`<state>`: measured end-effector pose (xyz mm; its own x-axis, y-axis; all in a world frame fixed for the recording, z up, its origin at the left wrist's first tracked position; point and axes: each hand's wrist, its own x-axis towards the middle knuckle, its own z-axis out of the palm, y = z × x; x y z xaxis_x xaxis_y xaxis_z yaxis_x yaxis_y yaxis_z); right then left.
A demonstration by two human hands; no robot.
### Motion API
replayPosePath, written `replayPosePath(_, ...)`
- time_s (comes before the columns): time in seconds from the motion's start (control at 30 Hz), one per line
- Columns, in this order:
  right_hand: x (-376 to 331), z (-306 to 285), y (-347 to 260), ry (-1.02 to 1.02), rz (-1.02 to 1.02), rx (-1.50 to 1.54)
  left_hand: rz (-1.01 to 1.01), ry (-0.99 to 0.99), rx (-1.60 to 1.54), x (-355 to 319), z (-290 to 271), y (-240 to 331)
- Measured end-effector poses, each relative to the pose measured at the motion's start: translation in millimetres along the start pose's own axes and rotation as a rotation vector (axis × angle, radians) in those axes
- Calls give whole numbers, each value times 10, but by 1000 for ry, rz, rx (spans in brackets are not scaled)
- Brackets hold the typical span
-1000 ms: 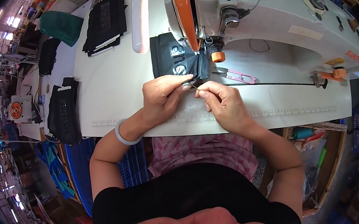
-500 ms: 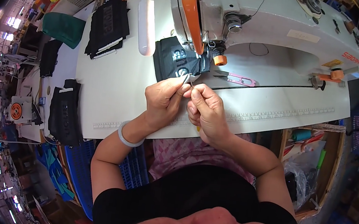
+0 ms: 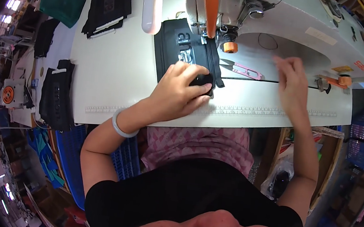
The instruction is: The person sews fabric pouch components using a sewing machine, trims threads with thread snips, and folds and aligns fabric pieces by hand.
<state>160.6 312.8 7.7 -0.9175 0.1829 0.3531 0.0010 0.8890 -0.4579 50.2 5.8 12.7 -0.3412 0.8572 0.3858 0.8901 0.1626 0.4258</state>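
Observation:
A flat black fabric piece (image 3: 167, 52) with glossy raised lettering lies on the sewing machine bed, its right edge under the presser foot (image 3: 206, 39). My left hand (image 3: 178, 88) rests on its near part with the fingers spread, pressing it down. Farther right, my right hand (image 3: 294, 84) is lifted over the machine bed, slightly blurred, with its fingers apart and nothing visible in them. Between the hands lies a pair of pink thread snips (image 3: 248, 71), just right of the fabric. The sewing machine (image 3: 290, 22) is white with an orange lever cover.
Stacks of black fabric pieces (image 3: 109, 5) lie at the left, with another pile (image 3: 57, 97) nearer. Beside them sits a green cloth item (image 3: 61, 8). A lamp (image 3: 153, 4) hangs left of the needle. A ruler strip (image 3: 237, 109) follows the table's front edge; a wooden drawer (image 3: 330, 153) stands below right.
My hands have parted: the left has flattened onto the fabric, and the right has swung right. The fabric's near edge, pinched up earlier, now lies flat. The head view has shifted slightly.

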Motion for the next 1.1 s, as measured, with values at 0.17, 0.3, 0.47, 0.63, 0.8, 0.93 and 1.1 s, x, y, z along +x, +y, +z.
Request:
replayPosePath(0.17,164,41,305,124,-213,-385,-194,-130,-447,-89,67,-216)
replayPosePath(0.3,154,223,-39,21,-321,-21,-61,-134,-153,-113,57,-112)
replayPosePath(0.47,190,389,-211,-140,-385,4,10,-4,-50,-127,54,-66)
replayPosePath(0.63,182,419,-304,-166,-345,121,-43,13,-119,-185,109,-73)
replayPosePath(0.8,318,433,-639,-356,-452,177,-22,-1,-63,-183,105,-91)
replayPosePath(0.93,552,507,-572,-383,-617,147,-7,6,-69,-108,70,-222)
replayPosePath(1.1,523,682,-433,-369,-662,169,10,6,-91,-15,67,-440)
